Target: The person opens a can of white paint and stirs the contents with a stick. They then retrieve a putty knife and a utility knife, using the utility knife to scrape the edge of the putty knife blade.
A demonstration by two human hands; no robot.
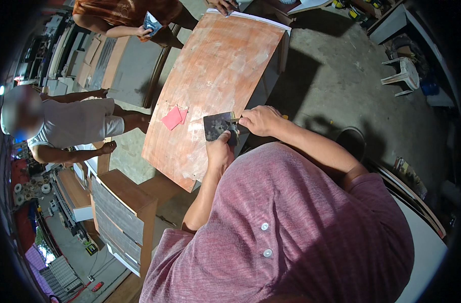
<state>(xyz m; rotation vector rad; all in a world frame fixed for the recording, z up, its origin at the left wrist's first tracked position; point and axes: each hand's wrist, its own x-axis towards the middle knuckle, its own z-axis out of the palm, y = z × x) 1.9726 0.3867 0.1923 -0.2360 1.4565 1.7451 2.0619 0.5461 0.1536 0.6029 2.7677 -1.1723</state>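
Note:
My left hand (219, 151) grips a dark square plate (214, 127) from below, its thumb lying on the smeared face. Pale grey smudges cover the plate's middle. From the right, my right hand (261, 121) is closed around a thin flat tool (234, 120) whose end lies over the plate's right side; its exact kind is hard to make out. Both hands are above the near right edge of a large reddish-brown wooden panel (225, 55) with whitish patches. Two overlapping pink sheets (172, 118) rest on the panel, left of the plate.
A person in white (74, 118) stands left of the panel. Another in orange (124, 15) holds a blue-and-silver item (151, 24) at the far side. Someone's hand (224, 6) touches the panel's far edge. A wooden cabinet (124, 202) stands lower left, a white plastic chair (403, 76) far right.

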